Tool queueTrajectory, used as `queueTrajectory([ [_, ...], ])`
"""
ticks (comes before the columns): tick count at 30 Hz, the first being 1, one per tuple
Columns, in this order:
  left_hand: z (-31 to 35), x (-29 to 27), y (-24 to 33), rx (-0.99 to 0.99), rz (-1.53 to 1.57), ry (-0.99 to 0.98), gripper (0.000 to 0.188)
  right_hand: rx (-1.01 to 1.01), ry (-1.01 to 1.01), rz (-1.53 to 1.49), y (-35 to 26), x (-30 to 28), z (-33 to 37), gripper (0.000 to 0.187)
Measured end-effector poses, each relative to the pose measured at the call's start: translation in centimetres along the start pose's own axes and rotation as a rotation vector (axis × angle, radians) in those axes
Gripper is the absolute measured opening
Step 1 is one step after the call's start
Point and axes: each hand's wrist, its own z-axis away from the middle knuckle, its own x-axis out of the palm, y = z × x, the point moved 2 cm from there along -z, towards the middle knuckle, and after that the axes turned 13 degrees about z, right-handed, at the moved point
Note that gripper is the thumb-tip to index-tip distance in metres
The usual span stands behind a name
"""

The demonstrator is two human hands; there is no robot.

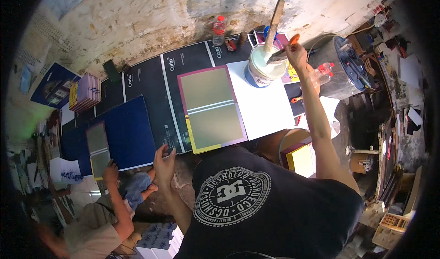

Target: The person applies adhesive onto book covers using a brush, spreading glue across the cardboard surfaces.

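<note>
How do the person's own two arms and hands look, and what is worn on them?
The left hand and the right hand are bare, with no glove or watch visible. The forearms are uncovered too. The black T-shirt has a short right sleeve and a round white print.

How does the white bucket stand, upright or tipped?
Upright: the bucket has its open mouth facing up, with a wooden stick leaning in it.
</note>
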Motion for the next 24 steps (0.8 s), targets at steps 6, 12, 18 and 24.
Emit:
queueTrajectory([
  [6,0.5,-0.6,-1.1,-0.049,-0.084,-0.010,0.047,-0.036,-0.033,-0.013,-1.5,-2.0,-3.0,0.052],
  [12,-0.7,-0.2,1.2,0.027,-0.075,-0.060,0.046,-0.111,-0.289,0.142,1.6,4.3,-3.5,0.055],
  [18,-0.2,-0.3,1.3,0.021,-0.095,-0.047,0.045,-0.294,-0.498,0.209,-0.8,3.1,-4.4,0.050],
  [24,-0.1,0.4,0.7,0.105,-0.086,-0.002,0.044,-0.236,-0.471,0.177,-5.5,1.3,-4.6,0.046],
])
